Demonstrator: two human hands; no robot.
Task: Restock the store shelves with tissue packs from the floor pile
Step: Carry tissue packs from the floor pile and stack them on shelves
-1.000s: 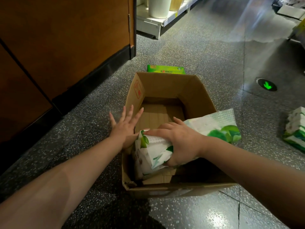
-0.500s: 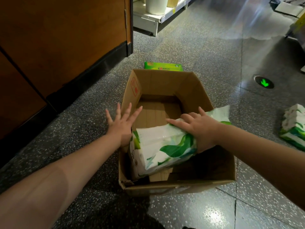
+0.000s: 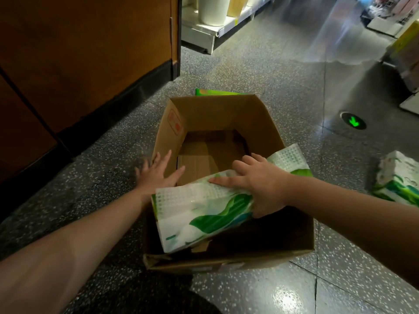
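The right hand grips a tissue pack lying tilted across the near part of the open box on the floor. The left hand, fingers spread, presses the box's left wall. Better to keep the box steady and lay the pack flat inside.

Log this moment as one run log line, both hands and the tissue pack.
left hand: open, on cardboard box wall | right hand: grips tissue pack | pack: tilted, partly in box
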